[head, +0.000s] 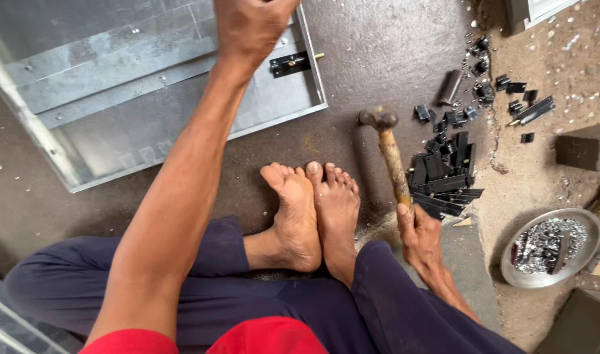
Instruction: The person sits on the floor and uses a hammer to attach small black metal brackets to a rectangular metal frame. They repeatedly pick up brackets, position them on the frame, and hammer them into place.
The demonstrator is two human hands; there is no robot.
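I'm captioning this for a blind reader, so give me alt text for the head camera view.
A person seated on the floor grips a wooden-handled hammer in the right hand, while the left hand reaches over a grey sheet-metal panel carrying a black latch. Black metal parts lie beside bare feet.

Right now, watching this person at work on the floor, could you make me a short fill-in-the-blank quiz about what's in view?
1. The right hand grips a ____ by its wooden handle.
2. The left hand rests on a grey metal ____ lying on the floor.
3. The round metal dish lies on the person's ____ side.
4. The pile of latch parts is ____ in colour.

Missing words: hammer; panel; right; black
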